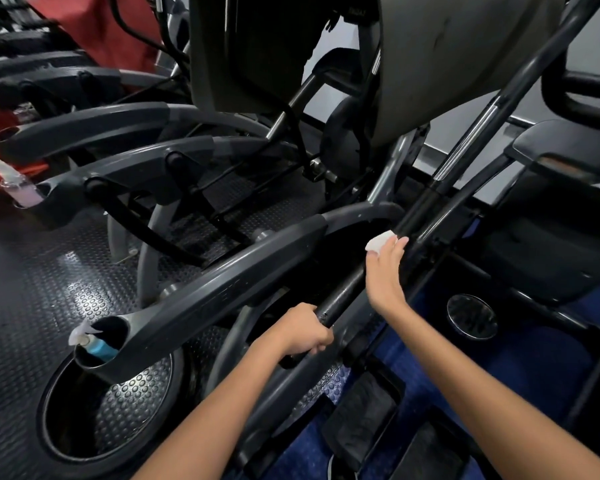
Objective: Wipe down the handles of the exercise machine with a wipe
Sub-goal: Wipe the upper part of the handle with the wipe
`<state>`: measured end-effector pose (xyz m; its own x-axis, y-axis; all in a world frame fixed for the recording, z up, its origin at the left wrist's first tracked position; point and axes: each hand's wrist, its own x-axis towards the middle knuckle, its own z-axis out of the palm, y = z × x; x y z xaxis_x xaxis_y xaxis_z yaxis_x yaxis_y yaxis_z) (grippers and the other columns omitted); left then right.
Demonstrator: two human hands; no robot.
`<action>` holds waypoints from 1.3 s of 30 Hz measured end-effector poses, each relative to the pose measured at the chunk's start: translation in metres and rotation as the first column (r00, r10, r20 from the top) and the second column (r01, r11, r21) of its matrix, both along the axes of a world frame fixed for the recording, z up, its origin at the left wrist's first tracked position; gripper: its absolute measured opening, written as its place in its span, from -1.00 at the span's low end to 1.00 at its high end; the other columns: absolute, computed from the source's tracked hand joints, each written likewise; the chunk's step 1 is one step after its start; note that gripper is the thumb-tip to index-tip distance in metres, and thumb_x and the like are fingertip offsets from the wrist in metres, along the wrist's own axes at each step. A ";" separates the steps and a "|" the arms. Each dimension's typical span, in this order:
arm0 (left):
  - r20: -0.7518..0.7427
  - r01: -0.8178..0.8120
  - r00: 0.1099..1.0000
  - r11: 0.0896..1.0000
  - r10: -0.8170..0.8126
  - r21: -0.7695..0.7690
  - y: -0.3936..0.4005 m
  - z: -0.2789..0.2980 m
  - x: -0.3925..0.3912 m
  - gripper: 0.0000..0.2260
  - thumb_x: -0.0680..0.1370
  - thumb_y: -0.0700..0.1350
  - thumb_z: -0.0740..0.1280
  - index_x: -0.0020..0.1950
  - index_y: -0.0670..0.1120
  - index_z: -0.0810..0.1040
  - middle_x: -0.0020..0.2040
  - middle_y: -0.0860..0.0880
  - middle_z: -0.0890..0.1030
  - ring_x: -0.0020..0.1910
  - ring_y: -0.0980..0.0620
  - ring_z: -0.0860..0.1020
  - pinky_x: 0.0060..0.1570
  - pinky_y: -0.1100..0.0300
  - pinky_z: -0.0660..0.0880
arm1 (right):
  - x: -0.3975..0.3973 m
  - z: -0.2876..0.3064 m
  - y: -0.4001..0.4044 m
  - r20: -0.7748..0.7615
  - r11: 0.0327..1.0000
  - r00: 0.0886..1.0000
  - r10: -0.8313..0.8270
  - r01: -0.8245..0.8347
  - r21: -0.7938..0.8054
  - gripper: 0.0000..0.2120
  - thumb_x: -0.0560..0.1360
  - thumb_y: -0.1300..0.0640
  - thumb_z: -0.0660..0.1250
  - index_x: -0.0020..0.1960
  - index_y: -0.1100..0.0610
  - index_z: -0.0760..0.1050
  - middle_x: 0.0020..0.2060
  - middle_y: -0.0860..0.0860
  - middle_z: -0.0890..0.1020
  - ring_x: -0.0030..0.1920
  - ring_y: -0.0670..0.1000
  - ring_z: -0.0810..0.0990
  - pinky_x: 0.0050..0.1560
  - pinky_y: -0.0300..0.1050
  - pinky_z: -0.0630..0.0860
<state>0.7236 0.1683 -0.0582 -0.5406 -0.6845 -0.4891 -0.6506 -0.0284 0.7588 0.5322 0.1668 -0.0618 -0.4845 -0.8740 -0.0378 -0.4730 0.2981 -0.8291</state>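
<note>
White wipe [380, 241] pinched in right hand [386, 271] against handle [347, 292], left hand [303, 329] clenched lower down

Both forearms bare — no sleeves, left hand [303, 329] and right hand [387, 271] ungloved.

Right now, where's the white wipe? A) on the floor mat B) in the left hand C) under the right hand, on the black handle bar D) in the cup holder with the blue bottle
C: the wipe sits under the right hand's fingertips, pressed to the handle bar; the left hand only grips the bar's lower end.
</note>
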 end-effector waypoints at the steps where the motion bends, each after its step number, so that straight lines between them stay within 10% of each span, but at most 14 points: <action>1: -0.001 0.004 1.000 1.000 -0.004 0.002 0.000 0.000 0.000 -0.87 0.37 -0.13 0.36 -0.12 -0.11 0.57 -0.38 0.00 0.64 -0.38 0.01 0.59 -0.23 0.18 0.53 | -0.003 0.005 -0.012 0.015 0.999 0.998 -0.054 0.054 0.000 -0.34 0.69 -0.01 -0.06 0.60 0.27 -0.30 0.59 0.20 -0.29 0.60 0.16 -0.27 0.59 0.03 -0.23; 7: 0.001 -0.015 1.000 1.000 0.015 0.017 0.003 0.005 0.000 -0.92 0.44 -0.16 0.38 -0.09 -0.12 0.58 -0.36 -0.01 0.64 -0.37 0.01 0.56 -0.20 0.18 0.53 | -0.040 0.040 -0.072 0.317 0.845 0.785 -0.533 0.515 0.146 -0.28 0.69 -0.06 0.09 0.60 0.34 -0.18 0.58 0.28 0.01 0.57 0.24 0.09 0.53 0.00 0.04; 13: 0.061 -0.034 0.998 0.999 0.034 0.004 0.003 0.008 0.001 -0.70 0.38 -0.09 0.37 0.01 -0.27 0.61 -0.32 -0.08 0.70 -0.37 0.03 0.60 -0.14 0.06 0.63 | -0.012 0.014 -0.045 0.323 0.886 0.826 -0.462 0.422 0.190 -0.44 0.71 0.00 0.06 0.53 0.34 0.04 0.28 0.26 0.43 0.38 0.28 0.43 0.31 -0.01 0.34; 19: 0.115 -0.053 0.992 0.997 0.060 -0.057 0.008 0.011 0.003 -0.60 0.38 -0.08 0.37 0.13 -0.28 0.59 -0.42 0.01 0.66 -0.20 0.09 0.67 -0.07 0.26 0.53 | 0.050 -0.011 0.009 -0.183 0.991 0.978 -0.100 0.115 0.071 -0.38 0.70 0.06 0.05 0.63 0.25 -0.15 0.57 0.36 -0.22 0.59 0.30 -0.23 0.55 0.12 -0.19; 23: 0.133 -0.060 0.989 0.996 0.069 -0.072 0.012 0.011 0.009 -0.40 0.37 -0.04 0.39 0.35 -0.30 0.48 -0.15 -0.12 0.73 -0.08 -0.01 0.68 0.08 0.02 0.63 | 0.026 -0.013 0.020 -0.536 0.992 0.834 0.128 -0.100 0.081 -0.34 0.62 -0.17 -0.17 0.61 0.14 0.14 0.63 0.14 -0.03 0.62 0.14 -0.14 0.56 0.17 -0.15; 27: 0.148 -0.016 0.989 0.998 0.025 -0.061 0.015 0.010 0.018 -0.61 0.42 -0.08 0.44 0.19 -0.20 0.57 -0.11 -0.11 0.74 -0.09 0.02 0.65 -0.11 0.19 0.55 | -0.014 -0.001 0.012 -0.582 0.976 0.783 0.219 -0.185 0.118 -0.42 0.67 -0.22 -0.24 0.57 -0.11 0.25 0.61 -0.01 0.17 0.62 0.00 -0.08 0.58 0.12 -0.16; 31: 0.096 -0.003 0.995 1.000 0.003 -0.003 0.017 0.001 0.031 -0.13 0.40 -0.07 0.49 0.62 -0.21 0.16 -0.32 -0.03 0.70 -0.37 0.12 0.59 -0.29 0.23 0.53 | -0.005 -0.004 0.024 -0.586 0.970 0.776 0.233 -0.226 0.086 -0.49 0.68 -0.22 -0.15 0.51 -0.19 0.35 0.58 -0.03 0.25 0.63 0.01 -0.06 0.58 0.07 -0.19; 36: 0.038 0.034 0.999 0.998 -0.036 0.043 0.016 -0.017 0.054 -0.35 0.21 0.12 0.55 0.22 -0.13 0.57 -0.21 0.02 0.69 -0.17 -0.04 0.68 0.02 -0.06 0.62 | 0.044 -0.004 0.060 -0.505 0.899 0.780 0.369 -0.438 -0.020 -0.44 0.67 -0.24 -0.11 0.32 -0.09 0.60 0.48 -0.06 0.42 0.61 0.02 0.09 0.59 -0.01 -0.18; 39: 0.008 0.094 0.995 0.992 -0.095 0.082 0.018 -0.027 0.074 -0.63 0.24 0.07 0.63 -0.07 0.06 0.57 -0.21 0.15 0.64 -0.17 0.10 0.62 0.00 0.10 0.57 | 0.034 0.000 0.058 -0.637 0.839 0.635 0.437 -0.544 0.034 -0.56 0.70 -0.09 -0.02 0.22 -0.07 0.62 0.36 -0.08 0.54 0.57 0.03 0.22 0.58 0.01 -0.11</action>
<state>0.7974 0.1860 -0.0849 -0.5945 -0.5885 -0.5479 -0.6625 -0.0278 0.7486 0.5658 0.2249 -0.0620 0.1469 -0.9571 0.2499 -0.9177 -0.2261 -0.3267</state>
